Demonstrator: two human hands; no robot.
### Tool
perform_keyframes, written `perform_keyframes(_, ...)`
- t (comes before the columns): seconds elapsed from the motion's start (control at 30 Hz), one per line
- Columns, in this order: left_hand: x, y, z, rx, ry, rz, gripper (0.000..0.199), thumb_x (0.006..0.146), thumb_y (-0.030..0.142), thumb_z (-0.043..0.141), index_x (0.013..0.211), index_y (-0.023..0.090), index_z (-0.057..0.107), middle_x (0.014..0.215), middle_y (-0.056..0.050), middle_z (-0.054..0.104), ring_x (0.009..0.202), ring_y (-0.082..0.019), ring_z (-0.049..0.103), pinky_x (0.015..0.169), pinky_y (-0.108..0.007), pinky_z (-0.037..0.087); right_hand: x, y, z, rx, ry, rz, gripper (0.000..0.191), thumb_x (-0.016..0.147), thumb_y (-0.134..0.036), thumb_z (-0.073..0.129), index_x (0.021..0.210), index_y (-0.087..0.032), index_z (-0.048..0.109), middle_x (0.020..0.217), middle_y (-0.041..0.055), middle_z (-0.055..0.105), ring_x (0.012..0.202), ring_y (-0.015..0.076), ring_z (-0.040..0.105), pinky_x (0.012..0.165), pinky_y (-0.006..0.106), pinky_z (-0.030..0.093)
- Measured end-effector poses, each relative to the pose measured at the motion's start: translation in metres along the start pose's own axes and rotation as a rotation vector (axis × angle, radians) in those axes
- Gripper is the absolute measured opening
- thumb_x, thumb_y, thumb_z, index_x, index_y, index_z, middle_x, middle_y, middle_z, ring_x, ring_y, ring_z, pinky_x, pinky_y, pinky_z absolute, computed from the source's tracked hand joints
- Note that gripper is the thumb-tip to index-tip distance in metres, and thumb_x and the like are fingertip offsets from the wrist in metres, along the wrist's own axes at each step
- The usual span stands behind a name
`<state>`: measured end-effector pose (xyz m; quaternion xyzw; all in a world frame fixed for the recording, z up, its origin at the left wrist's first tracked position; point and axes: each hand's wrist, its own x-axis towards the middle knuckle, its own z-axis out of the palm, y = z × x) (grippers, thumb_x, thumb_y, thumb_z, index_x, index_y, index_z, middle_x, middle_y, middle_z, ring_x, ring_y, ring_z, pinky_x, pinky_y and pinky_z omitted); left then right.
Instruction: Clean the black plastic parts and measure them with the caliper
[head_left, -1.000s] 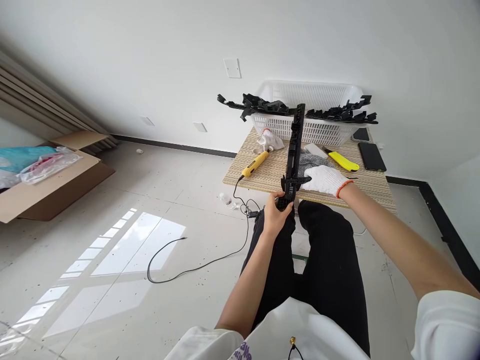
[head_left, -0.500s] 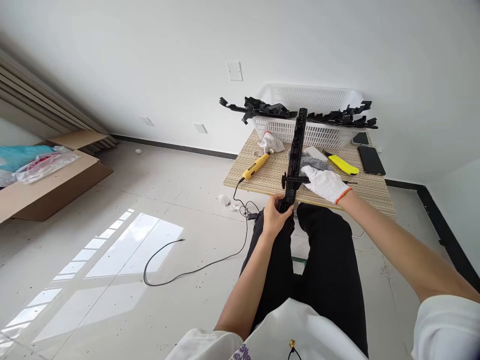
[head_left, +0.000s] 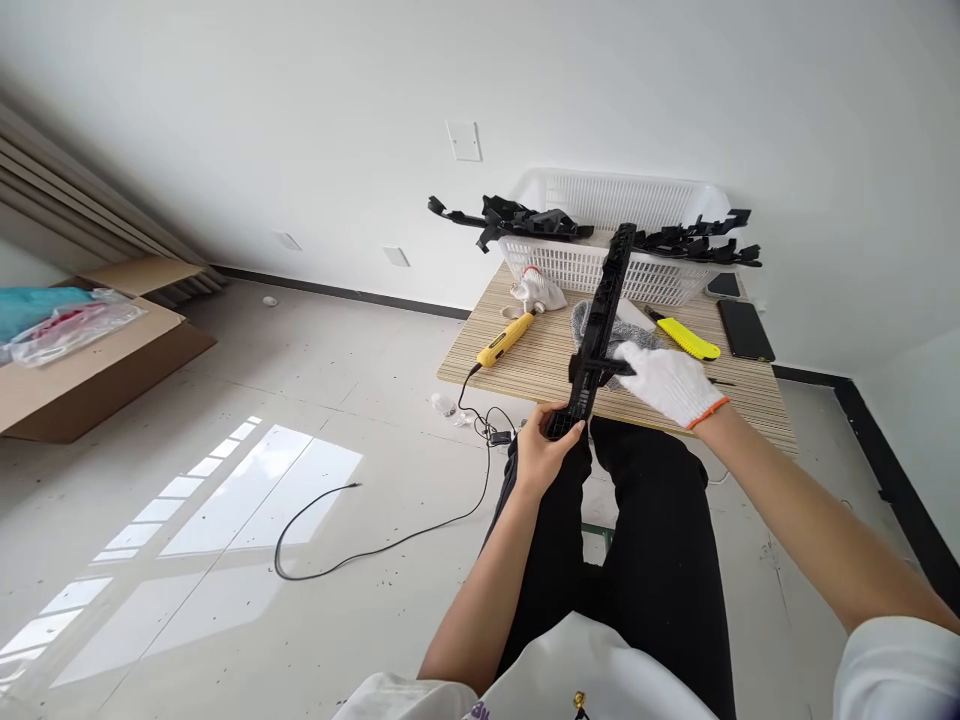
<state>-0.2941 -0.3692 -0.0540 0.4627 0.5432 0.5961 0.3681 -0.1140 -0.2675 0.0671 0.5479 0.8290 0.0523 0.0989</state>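
My bare left hand [head_left: 546, 450] grips the lower end of a long black plastic strip-like part [head_left: 600, 315], which slants up and away over the table's front edge. A short crosspiece sticks out from its side. My right hand [head_left: 669, 382], in a white knit glove with an orange cuff, is closed at the right tip of that crosspiece, with the fingertips partly hidden. Behind the part, a grey cloth [head_left: 639, 334] lies on the wooden table [head_left: 469, 365].
A white basket [head_left: 577, 265] at the back carries several black plastic parts [head_left: 536, 218] jutting over its sides. A yellow corded tool [head_left: 506, 340], a yellow utility knife [head_left: 688, 338], a phone [head_left: 745, 330] and a crumpled glove [head_left: 540, 292] lie around. Its cable [head_left: 390, 540] trails across the floor.
The black part's upper end has tilted to the right. My gloved right hand has shifted slightly right and down, and more of the grey cloth shows.
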Motion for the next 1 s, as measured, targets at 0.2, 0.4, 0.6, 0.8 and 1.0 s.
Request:
perform_keyframes(0.2,-0.006,0.012,-0.007,-0.031,-0.003,-0.026,0.029,0.079,0.032,0.079,0.103,0.020,0.066,0.108,-0.007,0.074,0.108,-0.022,0.070,0.099,-0.039,0.055,-0.009,-0.005,0.003,0.014,0.051,-0.021,0.047,0.100,-0.054,0.037,0.130,-0.023,0.053,0.085,0.0135,0.073,0.082,0.0340,0.071,0.063,0.032,0.043)
perform_keyframes(0.4,-0.002,0.004,-0.002,-0.006,0.002,-0.049,0.035,0.077,0.032,0.080,0.106,0.020,0.064,0.109,-0.008,0.074,0.108,-0.023,0.070,0.097,-0.040,0.057,-0.007,-0.018,0.009,0.098,-0.052,0.028,0.048,0.100,-0.048,0.040,0.141,-0.022,0.042,0.108,0.0160,0.074,0.086,0.0337,0.072,0.066,0.036,0.048)
perform_keyframes(0.6,0.007,-0.006,-0.001,0.020,0.005,-0.056,0.035,0.079,0.031,0.080,0.108,0.021,0.064,0.111,-0.008,0.073,0.108,-0.023,0.070,0.097,-0.040,0.057,-0.002,-0.003,0.015,0.196,0.000,-0.122,0.053,0.097,-0.030,0.036,0.150,-0.022,0.032,0.143,0.0153,0.058,0.093,0.0293,0.071,0.065,0.034,0.048)
perform_keyframes(0.8,0.010,-0.007,0.005,-0.012,-0.011,-0.061,0.034,0.079,0.030,0.080,0.108,0.021,0.064,0.111,-0.007,0.074,0.107,-0.023,0.071,0.094,-0.038,0.059,0.001,0.006,0.015,0.086,0.072,-0.086,0.054,0.097,-0.036,0.035,0.146,-0.014,0.041,0.114,0.0192,0.070,0.083,0.0326,0.070,0.058,0.033,0.039)
perform_keyframes(1.0,0.012,-0.010,0.016,-0.026,-0.008,-0.025,0.035,0.079,0.029,0.080,0.110,0.022,0.065,0.109,-0.006,0.073,0.105,-0.021,0.071,0.093,-0.036,0.058,-0.002,0.013,0.022,0.025,0.182,0.021,0.051,0.098,-0.051,0.031,0.130,-0.017,0.051,0.085,0.0140,0.071,0.072,0.0344,0.067,0.056,0.032,0.033)
